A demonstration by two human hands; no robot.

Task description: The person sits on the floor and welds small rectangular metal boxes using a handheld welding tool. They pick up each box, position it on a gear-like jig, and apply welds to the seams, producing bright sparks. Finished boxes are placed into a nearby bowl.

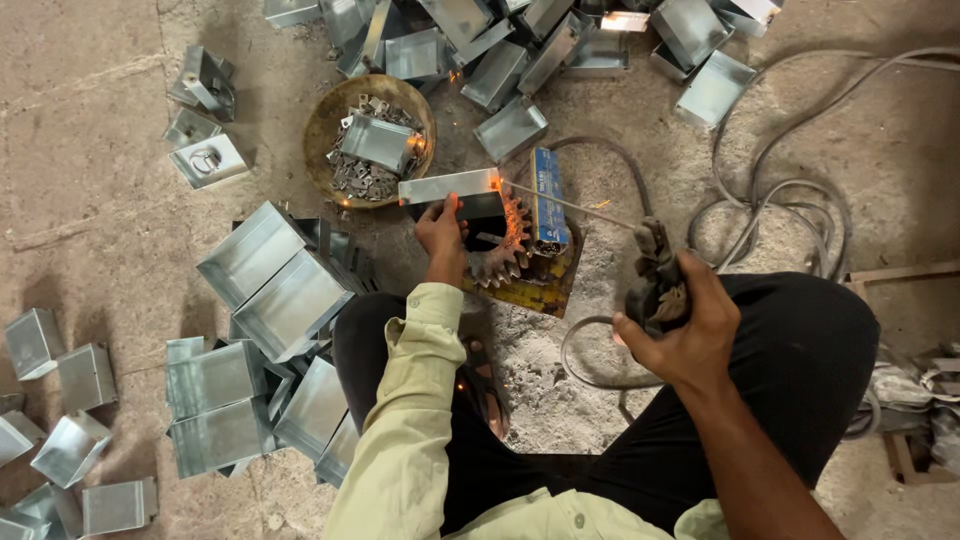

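My left hand (441, 232) grips a grey sheet-metal box (448, 186) and holds it on top of a rusty toothed gear (505, 255). My right hand (683, 325) is closed around a dark welding electrode holder (653, 280). Its thin rod (570, 204) reaches left to the box's right corner, where a bright orange spark (496, 183) glows. I sit on the floor, wearing black trousers and a pale green sleeve on the left arm.
Several finished metal boxes lie stacked at my left (268, 290) and heaped at the top (520, 50). A round pan (322, 130) holds small metal pieces. A blue packet (548, 200) lies by the gear. Grey cables (790, 200) coil on the right.
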